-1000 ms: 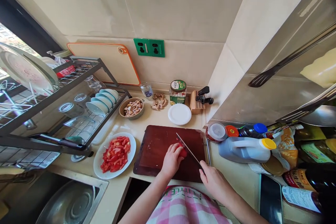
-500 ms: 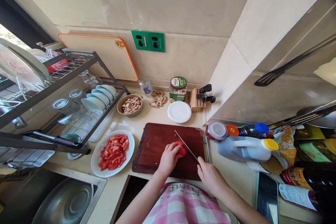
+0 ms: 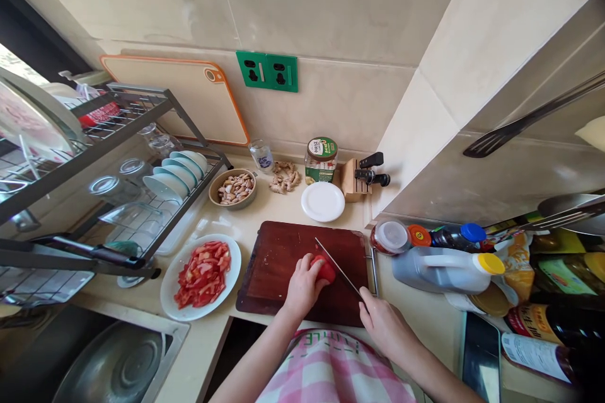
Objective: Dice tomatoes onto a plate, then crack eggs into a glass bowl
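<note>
My left hand is curled over a red tomato piece on the dark red cutting board, holding it down. My right hand grips the handle of a kitchen knife, whose blade rests against the tomato's right side and slants toward the board's far edge. A white plate of chopped tomato sits just left of the board.
A dish rack with bowls and glasses stands at left above a sink. Behind the board are a bowl of garlic, ginger, a jar, a small white plate and a knife block. Oil and sauce bottles crowd the right.
The knife blade has shifted slightly against the tomato while my left hand stays on it. The camera view has drifted a little; nothing else has moved.
</note>
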A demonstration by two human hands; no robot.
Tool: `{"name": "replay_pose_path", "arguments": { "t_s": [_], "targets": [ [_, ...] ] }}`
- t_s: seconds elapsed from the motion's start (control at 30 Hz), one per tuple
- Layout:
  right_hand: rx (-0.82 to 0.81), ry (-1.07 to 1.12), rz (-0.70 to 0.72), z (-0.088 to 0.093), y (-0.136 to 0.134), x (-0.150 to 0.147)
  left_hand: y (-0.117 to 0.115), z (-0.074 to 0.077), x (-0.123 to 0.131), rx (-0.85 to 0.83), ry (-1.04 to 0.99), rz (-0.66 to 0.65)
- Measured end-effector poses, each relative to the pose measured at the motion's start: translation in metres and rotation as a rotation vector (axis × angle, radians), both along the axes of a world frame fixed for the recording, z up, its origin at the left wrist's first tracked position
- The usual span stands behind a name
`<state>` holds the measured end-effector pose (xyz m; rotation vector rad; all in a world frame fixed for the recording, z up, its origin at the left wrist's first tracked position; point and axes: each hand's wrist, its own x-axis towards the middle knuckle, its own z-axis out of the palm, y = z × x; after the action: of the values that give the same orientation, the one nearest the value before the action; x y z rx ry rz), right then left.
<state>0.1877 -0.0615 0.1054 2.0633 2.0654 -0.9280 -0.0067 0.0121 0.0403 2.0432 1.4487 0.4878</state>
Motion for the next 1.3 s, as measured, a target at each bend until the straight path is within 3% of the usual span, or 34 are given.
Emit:
{"name": "replay_pose_path", "arguments": {
  "t_s": [0.17,0.43,0.57,0.73,0.8,0.93,1.03,1.23,1.3],
  "targets": [
    [-0.026,-0.003,0.000,0.011,-0.006,-0.004,0.002,0.005,0.004,0.018,0.010,-0.091],
    [-0.116,-0.119,-0.029,-0.018,0.018,-0.025,-0.003,-0.002,0.006,0.036,0.013,-0.034],
    [-0.069,-0.016,-0.008,0.004,0.021,-0.018,-0.004,-0.003,0.006,0.050,0.008,-0.019],
    [-0.044,0.002,0.006,0.029,0.002,-0.008,-0.005,-0.001,0.008,0.037,0.006,-0.005],
    [-0.070,-0.022,0.004,0.024,0.000,-0.010,-0.005,-0.001,0.008,0.045,-0.001,0.004],
    [-0.151,-0.137,-0.022,-0.004,0.012,-0.023,-0.005,-0.006,0.008,0.055,-0.025,0.026],
    [-0.122,-0.116,-0.023,-0.014,0.020,-0.027,-0.006,-0.011,0.007,0.064,-0.058,0.045],
    [-0.061,-0.058,0.014,0.015,0.009,-0.014,-0.007,-0.012,0.005,0.073,-0.098,0.059],
    [-0.077,-0.065,0.016,0.018,0.006,-0.014,-0.006,-0.011,0.006,0.067,-0.108,0.060]
  ]
}}
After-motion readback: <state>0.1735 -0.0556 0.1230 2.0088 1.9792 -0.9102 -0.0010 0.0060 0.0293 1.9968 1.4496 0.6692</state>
